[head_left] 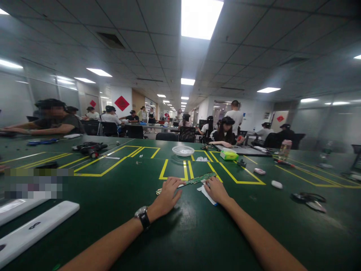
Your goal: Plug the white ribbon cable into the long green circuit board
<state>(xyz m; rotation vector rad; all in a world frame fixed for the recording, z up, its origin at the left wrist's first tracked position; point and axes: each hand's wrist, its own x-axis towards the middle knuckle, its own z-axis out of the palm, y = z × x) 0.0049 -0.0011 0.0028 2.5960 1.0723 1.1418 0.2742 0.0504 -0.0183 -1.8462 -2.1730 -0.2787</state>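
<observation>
A long, narrow green circuit board [200, 178] lies slantwise on the dark green table in front of me. My left hand [168, 196], with a watch on its wrist, rests over the board's left part and grips it there; the fingers hide that stretch, and a short metallic end pokes out to the left. Close to the board's right half, my right hand [216, 190] is closed on a crumpled white wipe [208, 195] with a bit of blue at its lower edge. Fingertips of the right hand are near the board; whether they touch it I cannot tell.
Beyond the board stands a white plastic basket [183, 151], with a green-yellow tissue pack [229, 154] to its right. Long white pieces [39, 229] lie at left. A black cabled device [89, 148], a can [285, 147] and a white mouse [276, 184] are farther out. Co-workers sit around.
</observation>
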